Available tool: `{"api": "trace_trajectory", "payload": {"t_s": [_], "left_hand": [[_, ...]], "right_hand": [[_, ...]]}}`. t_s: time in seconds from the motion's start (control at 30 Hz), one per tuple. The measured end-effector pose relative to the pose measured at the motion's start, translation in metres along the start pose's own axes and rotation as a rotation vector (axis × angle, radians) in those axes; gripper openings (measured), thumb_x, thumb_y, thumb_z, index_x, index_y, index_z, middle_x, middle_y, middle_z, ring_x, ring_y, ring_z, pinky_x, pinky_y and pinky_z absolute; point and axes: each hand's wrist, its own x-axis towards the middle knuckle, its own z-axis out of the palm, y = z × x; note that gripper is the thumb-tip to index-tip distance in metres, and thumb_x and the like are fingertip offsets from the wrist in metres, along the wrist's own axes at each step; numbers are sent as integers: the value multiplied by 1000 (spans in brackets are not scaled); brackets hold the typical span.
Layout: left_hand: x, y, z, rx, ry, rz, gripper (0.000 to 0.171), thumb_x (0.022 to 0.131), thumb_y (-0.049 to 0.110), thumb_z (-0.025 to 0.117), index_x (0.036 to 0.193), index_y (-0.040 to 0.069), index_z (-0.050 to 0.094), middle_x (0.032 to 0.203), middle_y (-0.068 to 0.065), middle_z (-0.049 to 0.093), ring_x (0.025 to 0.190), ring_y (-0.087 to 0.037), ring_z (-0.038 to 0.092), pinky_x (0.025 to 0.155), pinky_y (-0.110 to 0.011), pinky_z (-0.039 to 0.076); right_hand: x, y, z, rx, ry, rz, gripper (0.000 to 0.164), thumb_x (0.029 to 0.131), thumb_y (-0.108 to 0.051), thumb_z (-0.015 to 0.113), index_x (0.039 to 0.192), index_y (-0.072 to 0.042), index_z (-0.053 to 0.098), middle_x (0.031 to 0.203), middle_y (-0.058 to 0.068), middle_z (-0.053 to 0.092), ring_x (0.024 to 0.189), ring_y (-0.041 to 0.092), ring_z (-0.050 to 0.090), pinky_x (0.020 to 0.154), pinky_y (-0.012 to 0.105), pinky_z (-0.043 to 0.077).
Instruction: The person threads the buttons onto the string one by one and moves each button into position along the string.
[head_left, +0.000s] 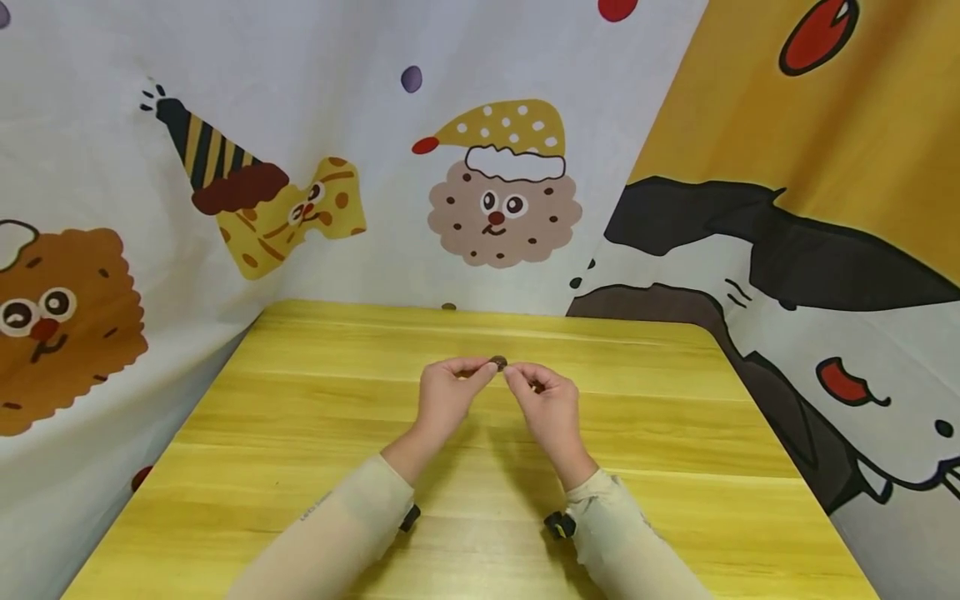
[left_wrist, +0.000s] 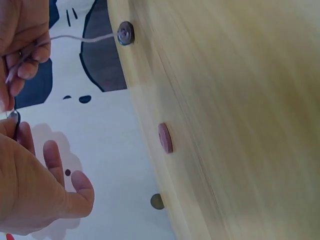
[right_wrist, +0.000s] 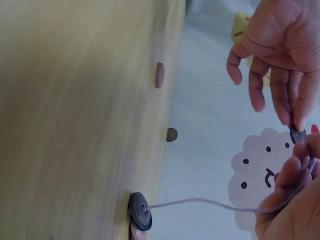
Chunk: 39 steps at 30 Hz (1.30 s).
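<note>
In the head view my left hand pinches a small dark button between thumb and fingertip, its other fingers spread in the wrist views. Against that button come the fingertips of my right hand, which holds a thin pale string. From the right hand the string runs to a dark button on the table, passing through its hole. A pink button shows under that one. Another pink button lies by itself on the table. How far the string's tip is through the held button, I cannot tell.
The light wooden table stretches beneath both forearms. Behind it and along both sides hangs a curtain printed with cartoon biscuits and an animal. Each wrist wears a small black device below the sleeve.
</note>
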Motion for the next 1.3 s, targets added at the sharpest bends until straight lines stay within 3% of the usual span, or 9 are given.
{"api": "trace_trajectory", "payload": {"t_s": [0.17, 0.43, 0.67, 0.77, 0.97, 1.17, 1.3], "left_hand": [[-3, 1, 5, -27, 38, 39, 15, 94, 27, 85, 102, 14, 86, 103, -5, 82, 78, -12, 68, 56, -22, 47], [-8, 3, 8, -41, 56, 39, 12, 93, 27, 86, 98, 16, 87, 100, -4, 82, 80, -13, 71, 57, -23, 49], [-9, 1, 11, -49, 57, 47, 13, 93, 27, 86, 97, 15, 87, 98, -4, 82, 81, -16, 70, 54, -24, 45], [-9, 0, 11, -54, 60, 52, 13, 93, 27, 86, 97, 14, 87, 98, -4, 82, 83, -16, 71, 54, -23, 44], [-10, 1, 10, -70, 43, 47, 12, 93, 25, 86, 98, 14, 87, 100, -5, 83, 67, -10, 58, 49, -22, 32], [-10, 0, 9, -72, 39, 46, 13, 94, 26, 86, 99, 14, 87, 101, -5, 83, 60, -9, 47, 48, -22, 30], [-10, -1, 9, -71, 38, 51, 13, 94, 26, 85, 99, 14, 87, 102, -5, 84, 68, -8, 58, 50, -21, 33]], "right_hand": [[1, 2, 3, -43, 68, -56, 11, 98, -24, 82, 96, -15, 87, 86, 8, 81, 74, 11, 59, 59, 18, 43], [0, 6, 5, -125, 125, -203, 9, 96, -21, 84, 95, -13, 87, 84, 4, 81, 74, 12, 63, 59, 16, 44], [0, 9, 6, -231, 173, -347, 6, 91, -15, 87, 94, -10, 87, 82, 5, 81, 71, 16, 67, 62, 13, 46], [2, 9, 6, -260, 186, -390, 6, 90, -13, 88, 94, -9, 87, 81, 5, 81, 69, 17, 68, 63, 18, 49], [4, 9, 6, -328, 220, -464, 6, 87, -12, 90, 93, -10, 88, 76, 3, 80, 67, 18, 68, 66, 35, 50], [6, 11, 6, -340, 221, -515, 6, 88, -11, 89, 94, -10, 88, 78, 4, 81, 67, 19, 70, 67, 38, 50], [6, 12, 5, -370, 207, -548, 6, 89, -12, 89, 94, -10, 88, 78, 3, 80, 66, 19, 70, 66, 38, 49]]}}
